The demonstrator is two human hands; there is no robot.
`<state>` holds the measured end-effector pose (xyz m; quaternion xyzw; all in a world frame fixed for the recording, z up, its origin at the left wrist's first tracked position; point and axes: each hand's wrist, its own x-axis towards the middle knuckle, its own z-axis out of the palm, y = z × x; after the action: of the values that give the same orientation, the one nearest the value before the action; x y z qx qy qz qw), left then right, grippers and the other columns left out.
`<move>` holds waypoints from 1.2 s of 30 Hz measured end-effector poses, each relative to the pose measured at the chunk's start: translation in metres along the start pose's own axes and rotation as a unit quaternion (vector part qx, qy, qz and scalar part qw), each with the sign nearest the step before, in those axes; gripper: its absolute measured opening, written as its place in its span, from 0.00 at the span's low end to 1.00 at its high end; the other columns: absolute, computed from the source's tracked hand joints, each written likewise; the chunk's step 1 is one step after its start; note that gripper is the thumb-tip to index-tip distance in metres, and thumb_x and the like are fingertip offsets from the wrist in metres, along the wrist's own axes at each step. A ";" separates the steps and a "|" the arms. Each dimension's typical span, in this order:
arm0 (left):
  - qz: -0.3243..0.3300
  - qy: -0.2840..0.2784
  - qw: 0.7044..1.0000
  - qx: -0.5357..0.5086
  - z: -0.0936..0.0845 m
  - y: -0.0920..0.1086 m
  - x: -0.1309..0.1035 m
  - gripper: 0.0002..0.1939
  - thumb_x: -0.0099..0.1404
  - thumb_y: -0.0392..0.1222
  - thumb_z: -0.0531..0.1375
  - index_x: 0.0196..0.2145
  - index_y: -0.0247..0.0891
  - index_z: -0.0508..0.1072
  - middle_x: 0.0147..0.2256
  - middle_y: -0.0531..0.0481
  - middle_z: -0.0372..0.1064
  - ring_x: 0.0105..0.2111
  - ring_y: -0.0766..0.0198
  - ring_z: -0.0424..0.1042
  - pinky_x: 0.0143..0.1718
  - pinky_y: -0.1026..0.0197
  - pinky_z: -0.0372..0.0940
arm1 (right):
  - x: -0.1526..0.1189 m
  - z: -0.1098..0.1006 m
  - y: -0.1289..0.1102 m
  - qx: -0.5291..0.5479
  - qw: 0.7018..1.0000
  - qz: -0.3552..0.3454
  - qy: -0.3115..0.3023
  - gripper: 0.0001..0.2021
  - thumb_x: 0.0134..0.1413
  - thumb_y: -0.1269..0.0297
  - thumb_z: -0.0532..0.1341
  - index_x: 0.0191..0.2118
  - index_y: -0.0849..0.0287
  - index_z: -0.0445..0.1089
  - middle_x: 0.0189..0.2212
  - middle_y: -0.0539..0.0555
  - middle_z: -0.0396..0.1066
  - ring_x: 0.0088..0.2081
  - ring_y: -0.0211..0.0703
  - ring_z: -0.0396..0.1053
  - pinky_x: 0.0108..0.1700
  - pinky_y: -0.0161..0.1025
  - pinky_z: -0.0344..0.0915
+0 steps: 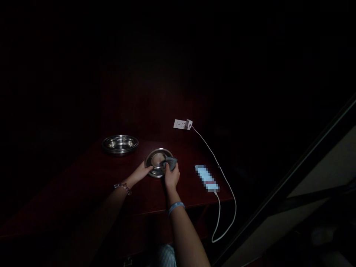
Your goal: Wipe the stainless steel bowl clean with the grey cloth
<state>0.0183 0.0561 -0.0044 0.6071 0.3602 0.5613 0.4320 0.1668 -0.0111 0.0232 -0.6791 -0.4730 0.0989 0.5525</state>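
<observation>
As steadiness is presumably needed, metal plate (158, 160) is pinched at left rim by left hand (142, 172), grey cloth (171, 162) by right hand (172, 178).

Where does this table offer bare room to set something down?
Bare tabletop shows between the right hand and phone, and between the stacked dishes and left hand. Crowded: around the held dish, both hands and grey cloth.

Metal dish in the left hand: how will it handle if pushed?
Likely stiff: the metal dish shows an even, round rim in the left hand. Probably slippery, given its smooth, shiny surface. Wide and shallow, so perhaps likelier to slide than tip.
</observation>
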 end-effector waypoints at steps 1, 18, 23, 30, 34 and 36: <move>-0.006 0.008 1.000 -0.002 0.001 0.000 0.000 0.26 0.48 0.40 0.64 0.47 0.34 0.71 0.50 0.39 0.74 0.53 0.49 0.71 0.61 0.45 0.59 | 0.000 0.000 0.000 0.004 1.000 0.003 -0.002 0.21 0.58 0.55 0.58 0.52 0.63 0.71 0.39 0.63 0.78 0.39 0.53 0.76 0.40 0.40 0.67; 0.026 0.042 0.998 0.037 -0.003 0.023 -0.003 0.30 0.56 0.53 0.61 0.53 0.38 0.64 0.52 0.40 0.69 0.54 0.53 0.68 0.61 0.50 0.57 | -0.005 -0.008 -0.014 -0.041 0.995 0.050 -0.071 0.20 0.58 0.55 0.59 0.52 0.59 0.70 0.43 0.61 0.77 0.44 0.51 0.75 0.46 0.40 0.67; 0.016 0.038 0.998 0.055 -0.003 0.027 -0.006 0.25 0.56 0.50 0.60 0.49 0.39 0.61 0.44 0.47 0.71 0.47 0.56 0.72 0.57 0.50 0.60 | -0.005 -0.010 -0.016 -0.058 0.994 0.037 -0.080 0.16 0.58 0.57 0.59 0.49 0.59 0.72 0.41 0.60 0.78 0.42 0.51 0.76 0.44 0.40 0.68; 0.016 0.020 0.998 0.058 -0.003 0.032 -0.007 0.20 0.55 0.51 0.60 0.43 0.39 0.65 0.40 0.47 0.72 0.45 0.55 0.72 0.56 0.50 0.61 | -0.005 -0.010 -0.018 -0.070 0.992 0.048 -0.093 0.16 0.59 0.57 0.59 0.49 0.59 0.72 0.42 0.60 0.78 0.42 0.52 0.76 0.44 0.40 0.67; 0.008 0.028 0.999 0.043 -0.002 0.031 -0.007 0.23 0.55 0.52 0.61 0.45 0.38 0.66 0.44 0.44 0.72 0.48 0.54 0.72 0.58 0.50 0.60 | -0.005 -0.010 -0.018 -0.062 0.993 0.053 -0.090 0.16 0.59 0.56 0.58 0.49 0.58 0.71 0.41 0.59 0.78 0.42 0.51 0.76 0.43 0.40 0.68; 0.006 0.027 0.999 0.038 -0.001 0.030 -0.007 0.24 0.55 0.52 0.61 0.46 0.37 0.66 0.46 0.43 0.73 0.50 0.54 0.71 0.58 0.50 0.60 | -0.005 -0.010 -0.018 -0.061 0.993 0.055 -0.087 0.17 0.60 0.56 0.58 0.50 0.58 0.71 0.41 0.60 0.78 0.42 0.51 0.76 0.43 0.40 0.68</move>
<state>0.0149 0.0389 0.0204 0.6103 0.3887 0.5658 0.3952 0.1611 -0.0225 0.0396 -0.7256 -0.4862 0.1589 0.4603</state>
